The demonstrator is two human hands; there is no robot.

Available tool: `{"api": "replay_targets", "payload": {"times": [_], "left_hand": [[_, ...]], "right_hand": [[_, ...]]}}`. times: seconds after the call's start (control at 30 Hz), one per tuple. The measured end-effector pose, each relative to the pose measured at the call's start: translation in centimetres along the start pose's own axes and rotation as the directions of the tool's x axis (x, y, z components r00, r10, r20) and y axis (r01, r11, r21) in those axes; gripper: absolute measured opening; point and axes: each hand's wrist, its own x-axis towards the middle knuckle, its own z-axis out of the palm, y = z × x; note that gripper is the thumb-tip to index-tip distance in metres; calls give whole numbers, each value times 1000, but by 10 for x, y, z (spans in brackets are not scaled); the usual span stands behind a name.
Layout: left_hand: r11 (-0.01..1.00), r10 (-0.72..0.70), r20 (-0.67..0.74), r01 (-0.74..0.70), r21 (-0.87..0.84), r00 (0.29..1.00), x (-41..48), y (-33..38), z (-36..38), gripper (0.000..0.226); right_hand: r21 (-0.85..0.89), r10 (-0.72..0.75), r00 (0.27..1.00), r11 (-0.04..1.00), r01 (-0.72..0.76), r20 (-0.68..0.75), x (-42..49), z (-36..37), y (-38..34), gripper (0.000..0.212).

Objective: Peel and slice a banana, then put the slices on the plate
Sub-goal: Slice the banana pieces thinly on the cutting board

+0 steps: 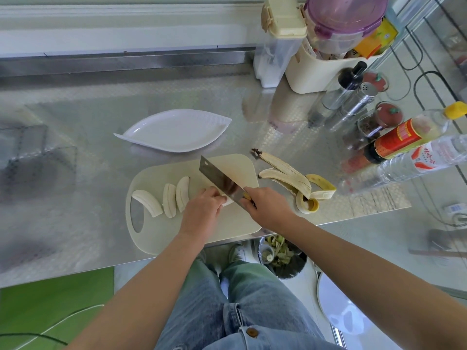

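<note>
From the head camera, the left hand [202,208] is curled over the last uncut banana piece [228,199], pinning it to the cutting board [227,223]. The right hand [267,205] is wrapped tight round the handle of the cleaver [219,175], whose broad blade stands just beside the left fingertips. Three long cut pieces [168,200] lie side by side on the board's left half, and the white plate [177,130] sits behind the board with nothing on it yet. The peel [290,178] lies spread on the surface [75,122] to the right. Peeled banana is likely soft, light and slick: it should bruise or smear under a hard pinch, so it is best held gently from above with the fingertips tucked back. The pieces would lift best cradled along their length, not nipped at the ends.
</note>
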Motion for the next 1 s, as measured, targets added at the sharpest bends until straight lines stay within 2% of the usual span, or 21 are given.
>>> {"api": "replay_targets", "payload": {"times": [0.47,0.6,0.7,1.0], "left_hand": [[1000,-13,11,13,-15,1000,-2,2,-2,21],[1000,-11,11,11,-14,1000,-1,2,-2,20],[1000,-9,18,9,-4,1000,0,2,-1,20],[1000,-17,22,17,3,1000,1,1,0,23]], "right_hand": [[-28,29,1000,999,-29,-1,-3,13,4,20],[27,63,997,998,-62,-38,-1,16,2,20],[68,47,997,997,-43,-65,0,8,0,20],[2,4,1000,1000,-4,-19,-1,-2,0,21]]}}
